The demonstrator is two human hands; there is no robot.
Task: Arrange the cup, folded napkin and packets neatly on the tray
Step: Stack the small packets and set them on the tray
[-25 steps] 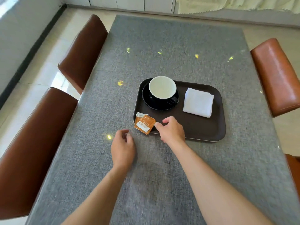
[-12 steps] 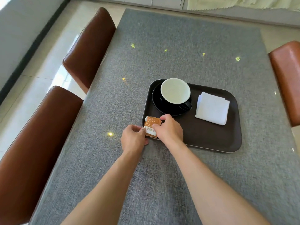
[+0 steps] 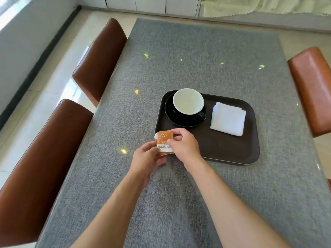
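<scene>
A dark brown tray (image 3: 223,151) lies on the grey table. On its far left a black cup with a white inside (image 3: 188,102) stands on a black saucer (image 3: 172,117). A folded white napkin (image 3: 227,121) rests on the tray's far right. Orange and white packets (image 3: 163,139) are stacked over the tray's near left corner. My left hand (image 3: 148,158) pinches their near left edge, and my right hand (image 3: 185,146) grips their right side. How many packets are in the stack is hidden.
The grey table (image 3: 197,59) stretches far ahead. Two brown leather chairs (image 3: 44,151) (image 3: 100,58) line its left side. Another brown chair (image 3: 313,86) stands at the right. A tiled floor and white cabinets lie beyond.
Both hands closed on the packets at the tray's near left corner and squared them into a stack. The left hand came in from the table to meet them.
</scene>
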